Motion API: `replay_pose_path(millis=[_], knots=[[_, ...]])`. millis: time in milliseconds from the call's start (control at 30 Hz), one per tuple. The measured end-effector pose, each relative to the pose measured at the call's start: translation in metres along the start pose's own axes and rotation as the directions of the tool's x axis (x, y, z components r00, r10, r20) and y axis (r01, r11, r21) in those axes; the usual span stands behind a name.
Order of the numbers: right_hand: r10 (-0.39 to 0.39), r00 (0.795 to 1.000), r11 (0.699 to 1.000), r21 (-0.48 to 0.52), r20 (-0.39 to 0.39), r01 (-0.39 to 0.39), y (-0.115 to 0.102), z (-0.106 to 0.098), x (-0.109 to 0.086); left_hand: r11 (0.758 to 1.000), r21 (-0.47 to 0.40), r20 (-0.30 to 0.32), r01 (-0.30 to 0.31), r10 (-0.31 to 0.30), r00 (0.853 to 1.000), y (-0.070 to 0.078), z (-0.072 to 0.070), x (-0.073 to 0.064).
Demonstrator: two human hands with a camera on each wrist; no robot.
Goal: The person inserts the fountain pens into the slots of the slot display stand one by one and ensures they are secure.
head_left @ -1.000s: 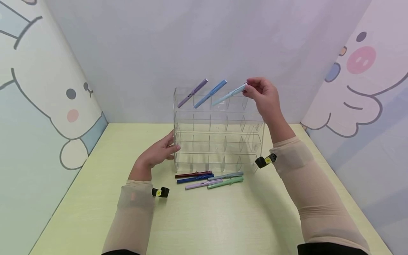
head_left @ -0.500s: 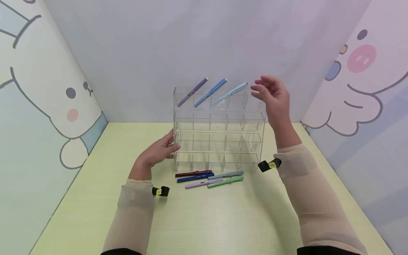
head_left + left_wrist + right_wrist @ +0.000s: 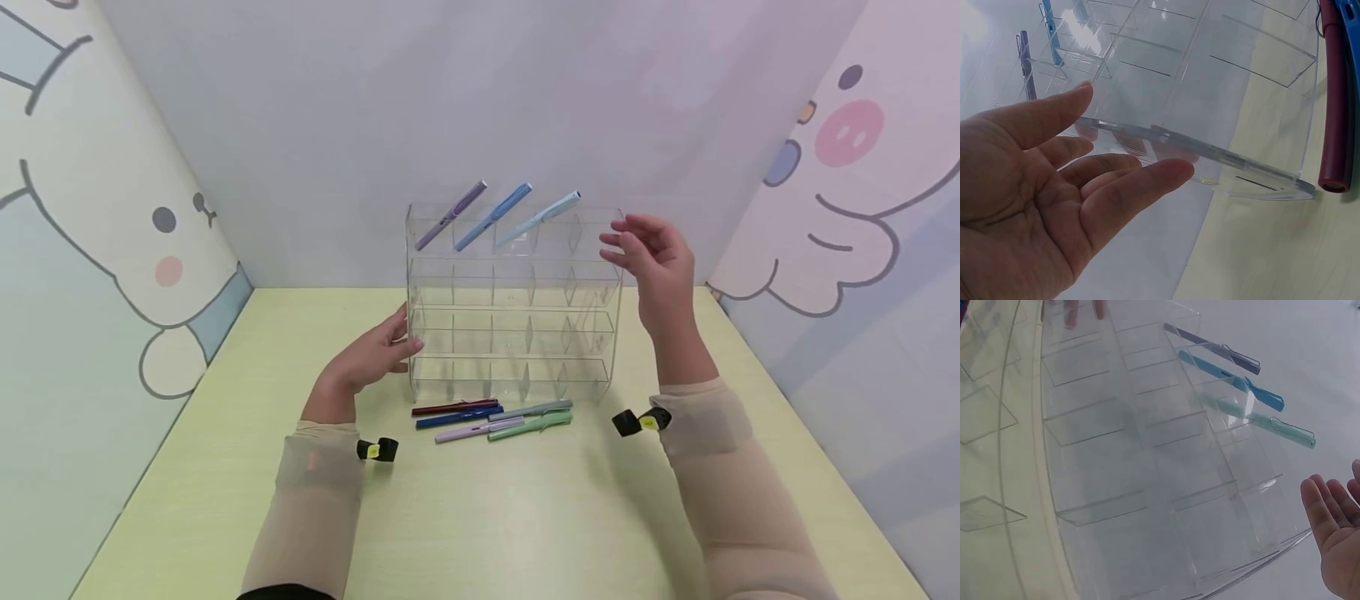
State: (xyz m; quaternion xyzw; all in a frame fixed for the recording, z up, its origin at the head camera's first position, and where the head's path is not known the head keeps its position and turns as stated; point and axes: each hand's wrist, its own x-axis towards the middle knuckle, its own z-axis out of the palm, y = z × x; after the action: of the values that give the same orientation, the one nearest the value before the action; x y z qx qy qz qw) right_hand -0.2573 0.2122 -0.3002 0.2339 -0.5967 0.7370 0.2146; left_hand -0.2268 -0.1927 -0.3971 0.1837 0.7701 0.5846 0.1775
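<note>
A clear acrylic pen rack (image 3: 512, 319) with tiers of compartments stands upright on the table. My left hand (image 3: 371, 357) is at its left side, fingers extended beside the side panel; the left wrist view shows the thumb near the panel's edge, and contact is hard to tell. Three pens lean in the top tier: a purple pen (image 3: 452, 216), a blue pen (image 3: 493, 217) and a pale aqua pen (image 3: 538, 218). My right hand (image 3: 660, 262) hovers by the rack's upper right corner, holding nothing, with fingers loosely bent.
In front of the rack lie a dark red pen (image 3: 453, 407), a dark blue pen (image 3: 457, 417), a lilac pen (image 3: 472, 432), a grey-blue pen (image 3: 532, 410) and a green pen (image 3: 532, 426). Behind the rack rises a pale wall (image 3: 337, 167).
My right hand has let go of the pale aqua pen, moved off to the right and then lowered. That pen now leans in the top tier by itself. My left hand has stayed put.
</note>
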Motion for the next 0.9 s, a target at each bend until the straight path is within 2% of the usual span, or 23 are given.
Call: replay_pose_path(millis=[200,367,533,633,700,767,900], knots=[[0.024,1.000,0.999,-0.028,-0.002,-0.024,0.007,-0.008,-0.027,1.000,-0.001,0.003,-0.022,0.022,1.000,-0.001,-0.001,0.000],[0.049,0.999,0.999,-0.022,-0.001,-0.049,0.015,-0.013,-0.049,1.000,0.008,0.010,-0.017,0.017,1.000,-0.003,-0.002,0.000],[0.072,0.997,0.996,-0.047,0.031,-0.070,0.020,-0.015,-0.064,1.000,0.001,0.001,-0.019,0.019,1.000,-0.005,-0.004,-0.001],[0.106,0.991,0.991,-0.094,0.081,-0.099,0.021,-0.019,-0.074,1.000,-0.006,0.004,-0.024,0.024,1.000,-0.005,-0.004,-0.002],[0.143,0.980,0.981,-0.149,0.140,-0.122,0.020,-0.022,-0.078,1.000,-0.004,0.010,-0.028,0.028,1.000,-0.004,-0.004,-0.002],[0.194,0.957,0.966,-0.213,0.214,-0.147,0.019,-0.025,-0.082,1.000,-0.009,0.008,-0.027,0.027,1.000,-0.003,-0.004,-0.001],[0.309,0.890,0.904,-0.394,0.336,-0.166,0.015,-0.028,-0.084,1.000,-0.002,-0.007,-0.015,0.015,1.000,-0.002,-0.004,-0.001]])
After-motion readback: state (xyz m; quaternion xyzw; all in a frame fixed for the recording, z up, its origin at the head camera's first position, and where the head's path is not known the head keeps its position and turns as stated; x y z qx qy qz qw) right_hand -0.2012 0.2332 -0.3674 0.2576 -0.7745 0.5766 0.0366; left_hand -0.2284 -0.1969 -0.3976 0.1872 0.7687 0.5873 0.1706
